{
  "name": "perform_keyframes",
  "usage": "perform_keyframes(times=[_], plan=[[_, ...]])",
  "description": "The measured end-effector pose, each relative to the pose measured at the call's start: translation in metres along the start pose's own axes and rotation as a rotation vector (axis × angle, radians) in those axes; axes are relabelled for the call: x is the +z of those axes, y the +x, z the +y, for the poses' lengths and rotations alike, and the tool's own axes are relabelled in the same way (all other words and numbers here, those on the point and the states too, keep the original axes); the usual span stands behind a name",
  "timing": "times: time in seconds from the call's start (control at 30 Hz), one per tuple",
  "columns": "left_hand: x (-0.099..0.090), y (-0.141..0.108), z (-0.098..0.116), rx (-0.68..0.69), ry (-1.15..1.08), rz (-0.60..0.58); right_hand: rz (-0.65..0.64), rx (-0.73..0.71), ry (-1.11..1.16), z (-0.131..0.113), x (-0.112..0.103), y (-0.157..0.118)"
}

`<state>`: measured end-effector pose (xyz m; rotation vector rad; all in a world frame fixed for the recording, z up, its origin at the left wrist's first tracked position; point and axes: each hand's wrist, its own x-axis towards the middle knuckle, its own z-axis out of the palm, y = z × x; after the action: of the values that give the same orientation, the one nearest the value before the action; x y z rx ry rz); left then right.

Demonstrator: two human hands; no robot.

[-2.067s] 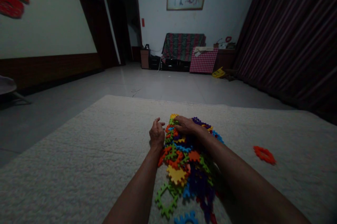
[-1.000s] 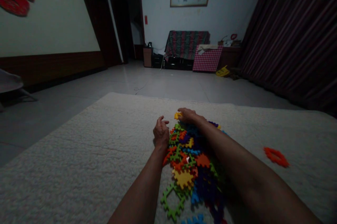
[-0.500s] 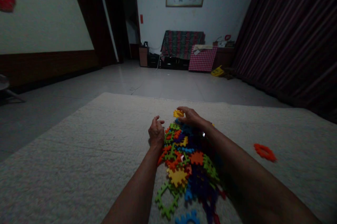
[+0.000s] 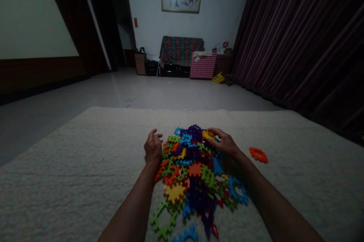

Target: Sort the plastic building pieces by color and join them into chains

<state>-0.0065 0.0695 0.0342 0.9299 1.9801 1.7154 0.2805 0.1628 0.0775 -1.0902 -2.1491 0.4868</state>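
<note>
A heap of coloured toothed foam pieces (image 4: 193,170) lies on a cream rug (image 4: 71,181) in front of me. My left hand (image 4: 152,147) rests on the rug at the heap's left edge, fingers loosely curled, holding nothing. My right hand (image 4: 224,142) sits at the heap's far right side and pinches a small yellow piece (image 4: 208,135) between thumb and fingers. A green open-frame piece (image 4: 162,219) and a blue one (image 4: 184,235) lie at the near end of the heap.
One orange piece (image 4: 258,154) lies alone on the rug to the right. Beyond the rug is grey tiled floor (image 4: 159,92), a covered sofa (image 4: 181,50), a checked box (image 4: 202,65) and a dark curtain (image 4: 307,44) along the right wall.
My right hand carried the yellow piece from the heap's far tip over to its right side. The left hand stayed at the left edge. The view turned to the right.
</note>
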Motion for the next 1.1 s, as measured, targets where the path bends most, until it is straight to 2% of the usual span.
perform_keyframes(times=[0.1, 0.33, 0.4, 0.47, 0.53, 0.6, 0.7, 0.77, 0.87, 1.1], plan=[[0.0, 0.002, -0.004, 0.008, 0.011, 0.003, -0.012, 0.0, 0.032, -0.002, 0.004, -0.001], [0.001, 0.005, -0.011, 0.027, 0.041, 0.008, -0.098, -0.105, 0.051, -0.016, 0.012, -0.007], [0.001, 0.004, -0.009, 0.029, 0.035, 0.005, -0.049, -0.127, 0.07, -0.015, 0.014, -0.007], [0.0, 0.003, -0.006, 0.028, 0.025, 0.001, 0.065, -0.124, 0.088, -0.008, 0.014, -0.006], [-0.001, 0.001, -0.004, 0.025, 0.015, 0.002, 0.192, -0.066, 0.092, 0.003, 0.015, -0.005], [0.0, 0.001, -0.003, 0.023, 0.005, -0.004, 0.25, 0.044, 0.093, 0.016, 0.015, -0.005], [0.002, 0.003, -0.006, 0.025, 0.006, -0.038, 0.182, 0.188, 0.104, 0.033, 0.017, -0.007], [0.004, 0.004, -0.008, 0.034, 0.027, -0.066, 0.119, 0.216, 0.105, 0.037, 0.018, -0.007], [0.004, 0.004, -0.008, 0.081, 0.111, -0.111, 0.075, 0.201, 0.086, 0.035, 0.018, -0.007], [0.002, -0.001, 0.001, 0.311, 0.443, -0.241, 0.073, 0.052, 0.051, 0.03, 0.023, -0.005]])
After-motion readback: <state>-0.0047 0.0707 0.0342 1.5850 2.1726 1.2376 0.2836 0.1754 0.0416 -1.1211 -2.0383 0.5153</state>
